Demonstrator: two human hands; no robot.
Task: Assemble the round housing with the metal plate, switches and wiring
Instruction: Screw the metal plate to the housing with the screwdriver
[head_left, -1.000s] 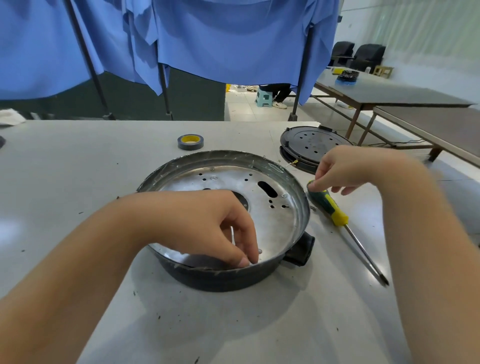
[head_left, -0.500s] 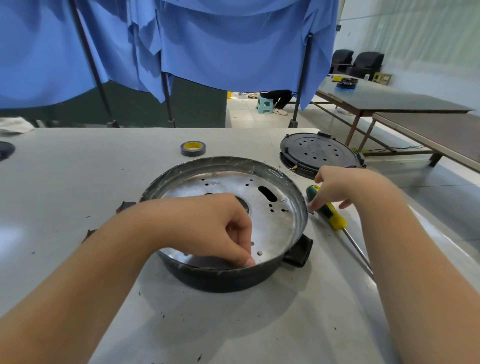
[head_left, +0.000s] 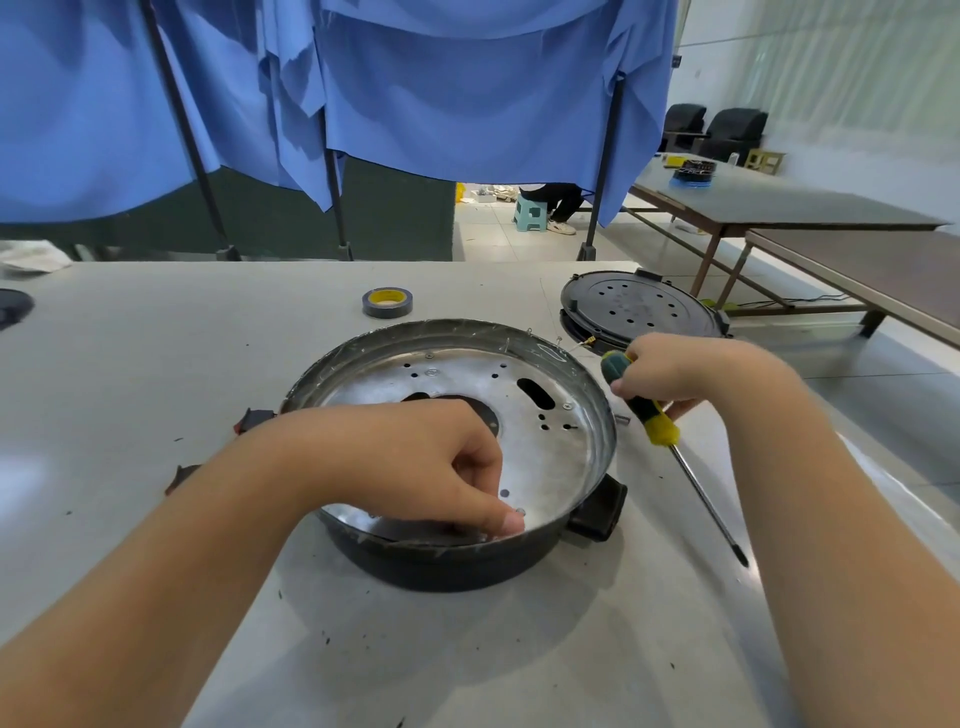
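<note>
The round dark housing (head_left: 457, 564) sits mid-table with the perforated metal plate (head_left: 550, 457) lying inside it. A black switch block (head_left: 597, 512) sticks out of its right side, and small dark parts (head_left: 254, 420) show at its left. My left hand (head_left: 426, 462) reaches into the near side of the housing with curled fingers, its thumb tip pressing beside a small screw (head_left: 521, 512) on the plate. My right hand (head_left: 670, 374) grips the green and yellow handle of a screwdriver (head_left: 649, 415), whose shaft points down toward me over the table.
A black round perforated cover (head_left: 639, 312) lies at the back right of the grey table (head_left: 156, 364). A roll of dark tape (head_left: 387, 302) with a yellow core stands behind the housing. Blue cloth hangs on stands beyond the table; other tables stand at right.
My right hand has closed round the screwdriver handle and lifted it off the table. My left hand stays in the housing, fingers curling lower onto the plate.
</note>
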